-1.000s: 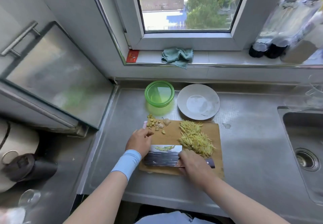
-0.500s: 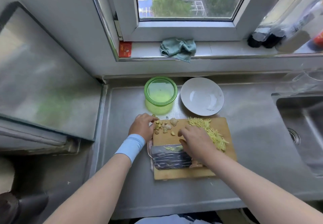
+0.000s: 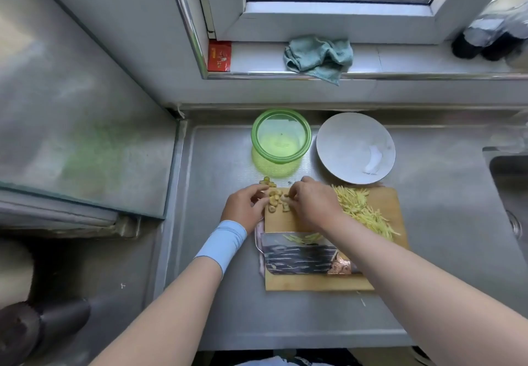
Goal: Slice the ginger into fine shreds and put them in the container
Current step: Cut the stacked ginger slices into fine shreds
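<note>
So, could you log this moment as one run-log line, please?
left hand: at ginger pieces; right hand: at ginger pieces; cleaver: flat on board; shreds: piled on board; container: no shreds visible

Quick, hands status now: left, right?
Left hand: fingers curled at the ginger pieces; grip cannot be told.
Right hand: pinching ginger pieces; cleaver lies unheld.

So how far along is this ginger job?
Slicing looks mostly done: a pile of shreds lies on the board, and the knife lies flat on it. In hand: the left hand and right hand are at the leftover bits in the board's far corner. Left: the green container looks empty, so nothing has gone in yet.
</note>
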Demonstrator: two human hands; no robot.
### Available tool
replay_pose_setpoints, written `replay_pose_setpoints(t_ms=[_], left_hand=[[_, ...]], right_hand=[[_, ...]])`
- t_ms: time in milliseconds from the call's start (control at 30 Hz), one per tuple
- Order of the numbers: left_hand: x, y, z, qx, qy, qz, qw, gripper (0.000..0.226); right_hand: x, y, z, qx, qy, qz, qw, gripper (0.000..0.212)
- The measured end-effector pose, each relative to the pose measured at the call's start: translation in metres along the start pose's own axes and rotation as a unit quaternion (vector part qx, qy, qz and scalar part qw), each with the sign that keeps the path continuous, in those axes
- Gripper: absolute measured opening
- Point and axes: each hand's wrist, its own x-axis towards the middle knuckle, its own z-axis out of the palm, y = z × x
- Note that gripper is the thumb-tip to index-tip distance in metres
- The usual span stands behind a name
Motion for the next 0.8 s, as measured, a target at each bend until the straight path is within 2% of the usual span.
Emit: replay_pose_setpoints(t_ms=[100, 200, 367, 567, 633, 733, 800], left_hand=[[-0.005, -0.003, 0.0, -0.023, 0.001, 0.002, 1.0, 0.029], [-0.007, 0.001, 0.003, -0.018, 0.013, -0.007, 1.0, 0.035], [-0.003, 0.013, 0.004, 0.023, -0.01, 0.028, 0.999, 0.032], [0.003, 0.015, 0.0, 0.031, 0.054, 0.061, 0.996, 0.017], [0.004, 0.012, -0.001, 0.059, 0.05, 0.078, 0.994, 0.016], [0.003, 0.011, 0.005, 0.137, 0.042, 0.143, 0.979, 0.017], [0.002, 0.014, 0.013, 0.186, 0.043, 0.19, 0.963, 0.017]], right_hand=[[0.006, -0.003, -0.001, 0.002, -0.043, 0.018, 0.999, 0.034], [0.012, -0.007, -0.002, -0.023, -0.082, 0.037, 0.996, 0.015], [0.01, -0.005, -0.001, 0.012, -0.047, 0.036, 0.998, 0.031], [0.014, -0.007, -0.001, -0.007, -0.095, 0.041, 0.995, 0.028], [0.014, -0.006, -0.002, -0.029, -0.106, 0.036, 0.993, 0.029], [0.003, -0.002, -0.002, -0.034, -0.105, 0.034, 0.993, 0.04], [-0.005, 0.001, -0.001, -0.012, -0.086, 0.039, 0.995, 0.038]])
